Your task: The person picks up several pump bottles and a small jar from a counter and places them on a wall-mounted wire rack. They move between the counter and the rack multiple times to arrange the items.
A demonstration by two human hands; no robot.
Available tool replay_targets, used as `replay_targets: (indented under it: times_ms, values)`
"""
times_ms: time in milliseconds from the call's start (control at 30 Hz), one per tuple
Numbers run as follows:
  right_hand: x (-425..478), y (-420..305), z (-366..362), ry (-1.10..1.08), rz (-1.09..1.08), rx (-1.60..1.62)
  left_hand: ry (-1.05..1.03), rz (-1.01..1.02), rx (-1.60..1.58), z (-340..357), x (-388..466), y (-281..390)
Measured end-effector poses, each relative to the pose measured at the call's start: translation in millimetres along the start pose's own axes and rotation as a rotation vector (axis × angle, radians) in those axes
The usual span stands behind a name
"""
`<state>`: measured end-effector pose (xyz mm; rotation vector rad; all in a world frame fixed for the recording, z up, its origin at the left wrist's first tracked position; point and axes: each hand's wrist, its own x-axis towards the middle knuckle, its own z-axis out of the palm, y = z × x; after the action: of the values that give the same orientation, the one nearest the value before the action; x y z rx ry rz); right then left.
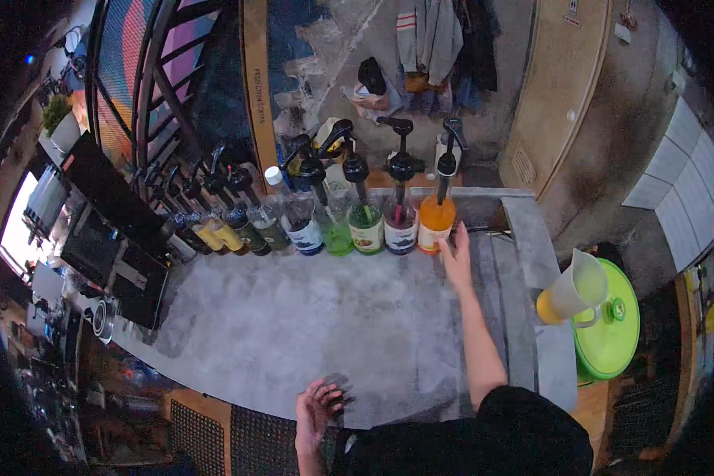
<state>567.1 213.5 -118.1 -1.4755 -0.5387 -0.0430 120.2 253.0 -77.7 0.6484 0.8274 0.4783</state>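
My right hand [458,260] reaches to the right end of a row of syrup bottles with black pump tops. Its thumb overlaps the label of the orange syrup bottle [437,214], and its fingers stand apart at that bottle's right side; whether they touch it I cannot tell. To the left are a dark purple syrup bottle [400,229], a green syrup bottle [366,223] and a pale green bottle [337,235]. Over the near edge of the grey counter [309,315], my left hand [318,410] hangs with loosely bent fingers and nothing visible in it.
At the right stand a translucent pitcher [577,285] with yellow-orange contents and a round lime-green lid [619,339]. A white-capped bottle [300,220] and several more pump bottles continue the row leftward. Black equipment [113,262] occupies the counter's left end. A metal staircase [154,77] rises behind.
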Motion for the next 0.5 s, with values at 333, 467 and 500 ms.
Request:
replay_targets:
  times_ms: [333,467,500]
  values:
    - [-222,-83,2,-0.312,0.26,0.07,-0.066,0.221,0.586,-14,8,-14]
    - [-282,-125,-7,-0.631,-0.194,-0.473,0.036,0.749,1.533,11,-7,-18]
    - [-292,-130,-7,-0.658,-0.283,-0.553,0.039,0.856,1.601,19,-9,-23]
